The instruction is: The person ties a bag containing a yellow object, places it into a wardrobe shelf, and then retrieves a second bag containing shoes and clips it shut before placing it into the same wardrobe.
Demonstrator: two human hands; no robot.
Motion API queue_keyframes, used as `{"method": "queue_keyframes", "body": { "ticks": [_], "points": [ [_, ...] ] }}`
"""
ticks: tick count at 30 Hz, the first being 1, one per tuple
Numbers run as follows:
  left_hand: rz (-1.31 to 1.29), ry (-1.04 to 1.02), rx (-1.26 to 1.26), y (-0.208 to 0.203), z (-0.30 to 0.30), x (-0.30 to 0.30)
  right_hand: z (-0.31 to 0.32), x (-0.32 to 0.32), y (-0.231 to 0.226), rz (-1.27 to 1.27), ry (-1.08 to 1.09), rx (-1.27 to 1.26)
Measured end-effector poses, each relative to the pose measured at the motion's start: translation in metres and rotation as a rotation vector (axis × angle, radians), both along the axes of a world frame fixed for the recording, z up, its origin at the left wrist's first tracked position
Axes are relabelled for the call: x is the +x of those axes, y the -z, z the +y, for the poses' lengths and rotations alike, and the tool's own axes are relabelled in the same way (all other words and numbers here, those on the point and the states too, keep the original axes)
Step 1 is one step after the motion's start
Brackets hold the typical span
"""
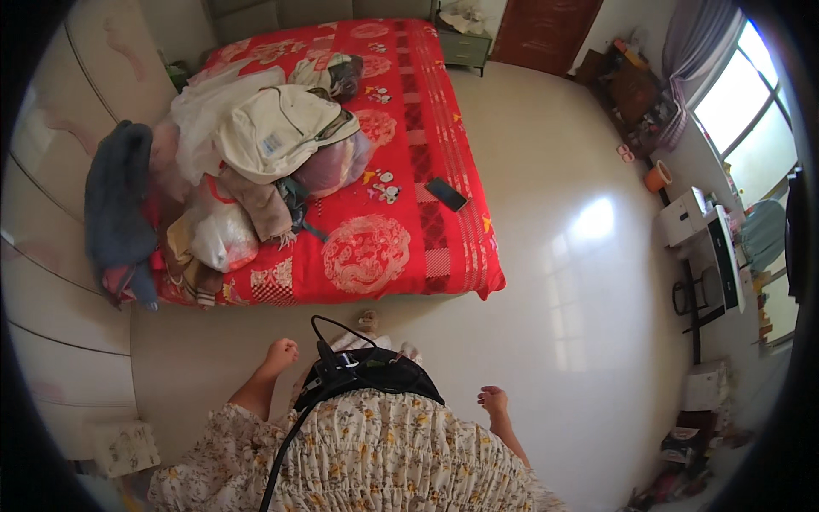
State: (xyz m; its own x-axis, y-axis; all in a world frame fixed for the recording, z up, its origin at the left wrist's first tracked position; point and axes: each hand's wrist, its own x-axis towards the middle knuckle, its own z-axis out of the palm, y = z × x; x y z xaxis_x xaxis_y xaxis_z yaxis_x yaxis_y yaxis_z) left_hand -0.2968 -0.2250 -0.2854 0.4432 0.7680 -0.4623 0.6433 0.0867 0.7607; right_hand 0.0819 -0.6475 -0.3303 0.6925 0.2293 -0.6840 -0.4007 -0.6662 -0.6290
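My left hand [281, 353] hangs beside my waist with its fingers curled in and nothing visible in it. On the other side, my right hand [493, 399] is held out over the floor, empty, its fingers bent but a little apart. A black waist pack [375, 375] with a cable sits at my waist, touched by neither hand. Ahead stands a bed with a red patterned cover [367, 247]. Piled on its left half are a cream backpack [277, 128], a white plastic bag [223, 235], a brown scarf [260, 205] and a dark blue-grey garment [119, 200].
A dark phone [446, 194] lies near the bed's right edge. Pale wardrobe doors [64, 273] line the left. Along the right wall are an orange bin [658, 177], a white cabinet [684, 218] and a black stool [695, 294]. A green bedside cabinet [465, 49] stands at the back.
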Motion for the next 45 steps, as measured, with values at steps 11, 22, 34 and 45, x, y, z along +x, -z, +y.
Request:
{"method": "queue_keyframes", "body": {
  "ticks": [11, 22, 34, 45],
  "points": [
    [-0.019, 0.061, -0.226, 0.075, 0.109, 0.088, 0.048, 0.023, -0.03, -0.259, -0.027, -0.192],
    [-0.15, 0.203, -0.241, 0.073, 0.202, 0.195, 0.126, 0.032, -0.042, -0.53, -0.341, -0.272],
    [0.144, -0.033, -0.309, 0.079, 0.16, 0.13, 0.176, 0.15, -0.029, -0.037, -0.485, -0.154],
    [-0.346, -0.51, -0.11, -0.004, 0.072, 0.191, 0.235, 0.321, 0.021, -0.068, -0.631, -0.099]
  ]
}}
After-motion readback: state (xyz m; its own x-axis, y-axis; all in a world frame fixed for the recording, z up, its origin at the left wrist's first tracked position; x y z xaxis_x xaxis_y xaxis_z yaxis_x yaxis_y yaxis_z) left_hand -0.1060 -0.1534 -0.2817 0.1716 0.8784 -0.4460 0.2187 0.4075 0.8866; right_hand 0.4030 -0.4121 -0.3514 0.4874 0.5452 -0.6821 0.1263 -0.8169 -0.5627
